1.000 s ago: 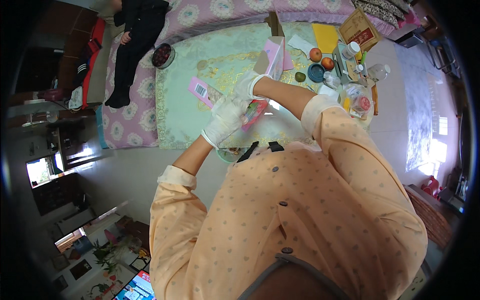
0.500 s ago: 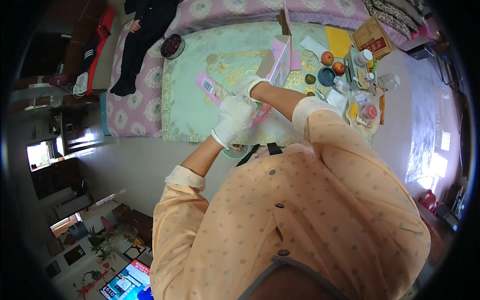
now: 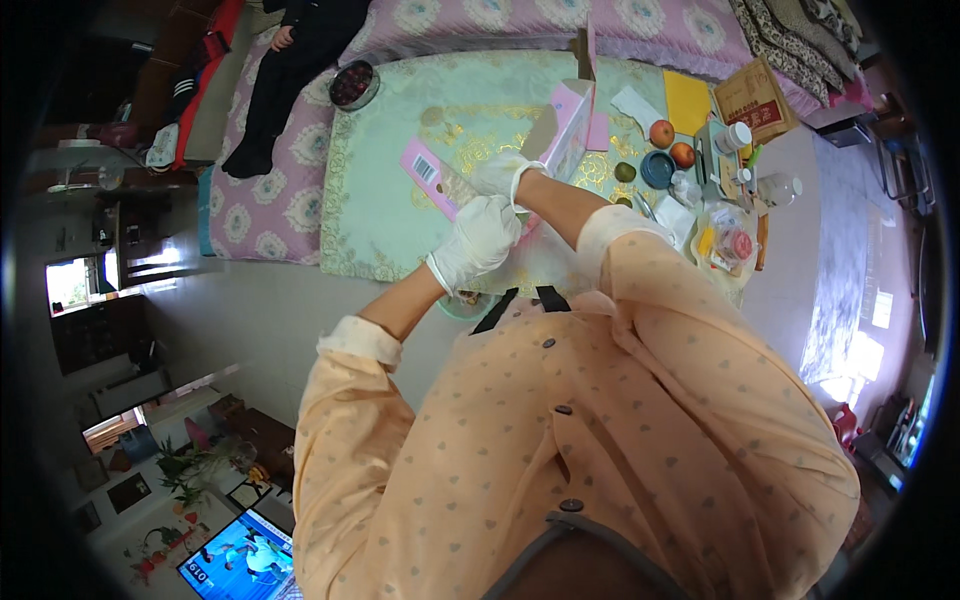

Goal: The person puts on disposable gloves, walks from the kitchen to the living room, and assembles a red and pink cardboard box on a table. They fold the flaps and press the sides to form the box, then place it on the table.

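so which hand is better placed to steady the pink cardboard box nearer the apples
Probably the right hand: it is right by that pink cardboard box, while the left hand sits lower in the view and farther from it.

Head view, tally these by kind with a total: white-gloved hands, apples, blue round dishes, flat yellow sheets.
White-gloved hands, left hand and right hand: 2
Apples: 2
Blue round dish: 1
Flat yellow sheet: 1
Total: 6
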### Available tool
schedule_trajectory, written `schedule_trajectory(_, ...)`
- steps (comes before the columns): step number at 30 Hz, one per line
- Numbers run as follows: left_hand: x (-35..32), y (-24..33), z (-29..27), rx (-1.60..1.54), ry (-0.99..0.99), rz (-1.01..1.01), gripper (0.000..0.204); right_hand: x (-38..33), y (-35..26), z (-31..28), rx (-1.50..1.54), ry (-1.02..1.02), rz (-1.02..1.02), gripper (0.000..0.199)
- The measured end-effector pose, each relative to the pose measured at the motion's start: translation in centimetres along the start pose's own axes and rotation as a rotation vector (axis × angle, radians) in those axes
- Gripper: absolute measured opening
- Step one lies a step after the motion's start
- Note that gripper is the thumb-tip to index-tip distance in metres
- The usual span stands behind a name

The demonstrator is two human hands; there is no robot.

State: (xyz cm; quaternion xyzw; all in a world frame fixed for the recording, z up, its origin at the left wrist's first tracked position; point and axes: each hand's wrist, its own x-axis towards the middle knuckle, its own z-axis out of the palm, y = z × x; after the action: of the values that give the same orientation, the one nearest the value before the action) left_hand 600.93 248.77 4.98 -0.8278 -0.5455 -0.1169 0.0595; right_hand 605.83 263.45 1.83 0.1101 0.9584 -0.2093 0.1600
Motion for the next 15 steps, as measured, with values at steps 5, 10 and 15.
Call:
schedule_trajectory(5,-0.4,0.2,-1.9,-0.235,0.253,-0.280,0.034,-0.9,0.7,-1.1,0.026,0.132,-0.059,0.028)
schedule_trajectory(10,-1.4,0.5,-0.4,-0.439,0.546,-0.946,0.066,-1.1,0.9,-2.1,0.475,0.177,0.115,0.035)
schedule_trajectory(15,-1.2,-1.5,2.7,-1.371,0.920,-1.312,0.066,-2.4,0.2,-3.1,1.281,0.259,0.196,0.039)
